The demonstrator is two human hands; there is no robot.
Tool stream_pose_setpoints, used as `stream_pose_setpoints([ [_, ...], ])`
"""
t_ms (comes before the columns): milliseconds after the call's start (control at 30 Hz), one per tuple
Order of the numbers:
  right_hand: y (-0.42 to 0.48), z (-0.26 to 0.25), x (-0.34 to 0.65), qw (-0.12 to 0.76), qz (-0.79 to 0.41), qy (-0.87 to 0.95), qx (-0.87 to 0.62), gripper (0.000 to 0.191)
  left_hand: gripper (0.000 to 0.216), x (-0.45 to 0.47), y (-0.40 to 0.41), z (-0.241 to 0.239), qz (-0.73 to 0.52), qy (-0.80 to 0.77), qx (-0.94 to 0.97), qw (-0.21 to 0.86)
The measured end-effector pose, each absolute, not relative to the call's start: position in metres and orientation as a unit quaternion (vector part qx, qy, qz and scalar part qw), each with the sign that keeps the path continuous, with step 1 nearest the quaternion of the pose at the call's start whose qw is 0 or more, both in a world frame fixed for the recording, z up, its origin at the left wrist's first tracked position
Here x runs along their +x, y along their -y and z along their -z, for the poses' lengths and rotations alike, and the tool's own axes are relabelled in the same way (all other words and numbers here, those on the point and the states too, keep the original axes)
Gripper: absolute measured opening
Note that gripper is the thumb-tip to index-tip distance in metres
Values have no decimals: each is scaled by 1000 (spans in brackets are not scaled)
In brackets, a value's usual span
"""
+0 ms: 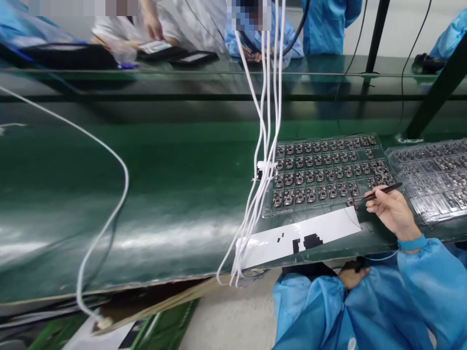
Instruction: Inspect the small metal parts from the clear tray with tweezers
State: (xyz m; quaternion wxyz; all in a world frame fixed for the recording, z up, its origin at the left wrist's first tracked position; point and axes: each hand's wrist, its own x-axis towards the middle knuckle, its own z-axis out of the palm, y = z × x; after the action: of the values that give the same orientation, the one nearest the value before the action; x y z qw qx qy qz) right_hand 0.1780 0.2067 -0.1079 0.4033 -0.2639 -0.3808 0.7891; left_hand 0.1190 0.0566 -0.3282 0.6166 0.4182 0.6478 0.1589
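Note:
My right hand (392,211), in a blue wrist strap, pinches a pair of dark tweezers (383,191). Their tips point left and reach a small electronic part (350,201) at the front edge of a clear tray (269,209); whether they grip it I cannot tell. Rows of similar small parts fill most of that tray, with a few bare pockets towards the right. Just in front lies a white strip (270,245) bearing black pieces (313,240). Low by my lap rests my left hand (353,278), partly in shadow, its fingers unclear.
A second clear tray of parts (423,206) is at the right. White cables (268,121) hang down across the first tray's left end. Another white cable (122,163) curves over the green bench (175,194). Dark posts (438,92) rise behind. Several people work across the bench.

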Motion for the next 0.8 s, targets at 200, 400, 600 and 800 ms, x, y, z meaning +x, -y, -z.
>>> stream_pose_setpoints([
  [200, -203, 98, 200, 416, -780, 378, -276, 19, 55, 105, -40, 343, -302, -661, 369, 580],
  [400, -177, 90, 234, 376, -787, 404, -276, 12, 24, 101, -39, 336, -382, -668, 355, 530],
  [600, -144, 95, 265, 263, -828, 425, -255, 20, 18, 92, -6, 274, -393, -660, 384, 512],
  [800, -131, 112, 264, 218, -795, 482, -296, 15, 11, 61, 32, 161, -338, -507, 531, 589],
])
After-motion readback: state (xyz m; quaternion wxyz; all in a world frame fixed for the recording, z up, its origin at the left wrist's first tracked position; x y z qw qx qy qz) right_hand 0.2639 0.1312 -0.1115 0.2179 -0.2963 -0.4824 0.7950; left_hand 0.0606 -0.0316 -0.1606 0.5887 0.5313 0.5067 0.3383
